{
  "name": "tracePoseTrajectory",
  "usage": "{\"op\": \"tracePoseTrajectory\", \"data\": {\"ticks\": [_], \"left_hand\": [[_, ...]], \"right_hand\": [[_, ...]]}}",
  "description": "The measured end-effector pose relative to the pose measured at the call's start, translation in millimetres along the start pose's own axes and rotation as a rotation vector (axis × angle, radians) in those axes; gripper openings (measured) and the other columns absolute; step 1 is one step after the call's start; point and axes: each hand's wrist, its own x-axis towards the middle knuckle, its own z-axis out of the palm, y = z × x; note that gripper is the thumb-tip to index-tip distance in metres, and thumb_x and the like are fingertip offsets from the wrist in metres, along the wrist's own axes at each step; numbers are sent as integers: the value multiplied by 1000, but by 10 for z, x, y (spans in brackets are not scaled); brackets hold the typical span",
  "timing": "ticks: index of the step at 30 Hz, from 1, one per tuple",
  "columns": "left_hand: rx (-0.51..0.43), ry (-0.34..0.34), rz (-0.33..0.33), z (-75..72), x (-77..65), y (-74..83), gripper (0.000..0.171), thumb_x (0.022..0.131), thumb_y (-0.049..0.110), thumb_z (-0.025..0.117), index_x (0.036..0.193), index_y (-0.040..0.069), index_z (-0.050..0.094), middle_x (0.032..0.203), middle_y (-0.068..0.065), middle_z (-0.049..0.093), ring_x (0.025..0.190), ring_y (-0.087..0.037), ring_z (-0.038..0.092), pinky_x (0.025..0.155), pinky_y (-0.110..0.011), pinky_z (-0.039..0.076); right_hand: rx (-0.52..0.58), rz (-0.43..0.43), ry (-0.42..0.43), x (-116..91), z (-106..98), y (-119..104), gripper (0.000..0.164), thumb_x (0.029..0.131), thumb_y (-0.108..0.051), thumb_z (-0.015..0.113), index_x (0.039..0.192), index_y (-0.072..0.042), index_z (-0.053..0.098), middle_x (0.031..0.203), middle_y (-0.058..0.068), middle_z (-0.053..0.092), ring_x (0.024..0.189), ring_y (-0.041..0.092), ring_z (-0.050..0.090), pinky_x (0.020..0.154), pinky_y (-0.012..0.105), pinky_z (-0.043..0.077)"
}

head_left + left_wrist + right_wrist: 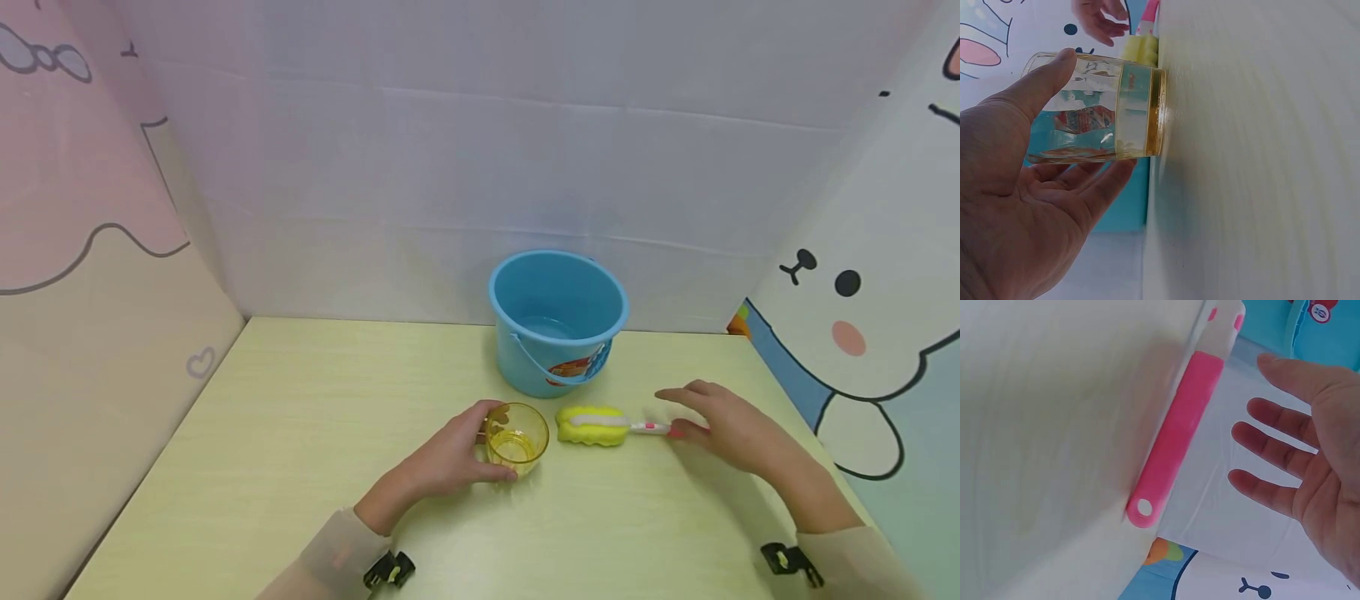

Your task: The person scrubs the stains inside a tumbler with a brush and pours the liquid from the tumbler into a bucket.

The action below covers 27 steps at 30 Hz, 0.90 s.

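Observation:
Near the middle of the table, my left hand (455,454) holds a clear amber glass cup (519,448), thumb on one side and fingers on the other. In the left wrist view the cup (1094,109) stands with its base at the tabletop; the bucket shows through its wall. A cup brush with a yellow sponge head (592,427) lies to the right of the cup. Over its pink handle (1179,437) hovers my right hand (731,429), fingers spread and apart from it in the right wrist view.
Behind the cup and brush stands a light blue bucket (517,360) with its handle hanging down in front. White sheeting (450,167) rises along the table's back edge, and printed cartoon sheets flank both sides. The pale wooden table (300,433) extends to the left.

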Motion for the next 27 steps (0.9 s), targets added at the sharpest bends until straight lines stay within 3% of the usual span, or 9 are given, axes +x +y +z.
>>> {"op": "tracePoseTrajectory", "data": {"ticks": [4,16,23,27], "left_hand": [[-1,0,-2,1,2,-7,93,84,35,94,156,9,42,148,-6,55,132,-24,57,111,-43,49],[-9,-2,-13,4,9,-14,94,84,36,94,157,8,42,150,-7,55,133,-24,56,112,-43,48],[-3,-1,-11,5,8,-12,94,83,35,94,157,9,42,149,-6,55,133,-23,56,112,-43,48],[-1,2,-7,4,3,-11,94,83,36,94,157,9,42,149,-6,55,132,-23,56,111,-43,48]], "right_hand": [[-4,36,-20,41,-74,-20,48,92,-15,85,137,-10,69,114,11,70,101,32,68,85,54,60],[-13,6,39,216,-281,-68,50,93,-13,84,139,-8,66,119,15,71,105,37,69,85,57,60],[14,-5,98,347,-404,-104,50,94,-13,82,140,-9,65,120,12,71,101,32,69,75,47,62],[39,-4,114,440,-471,-121,49,94,-14,82,140,-9,65,124,13,71,102,34,69,76,50,62]]}}
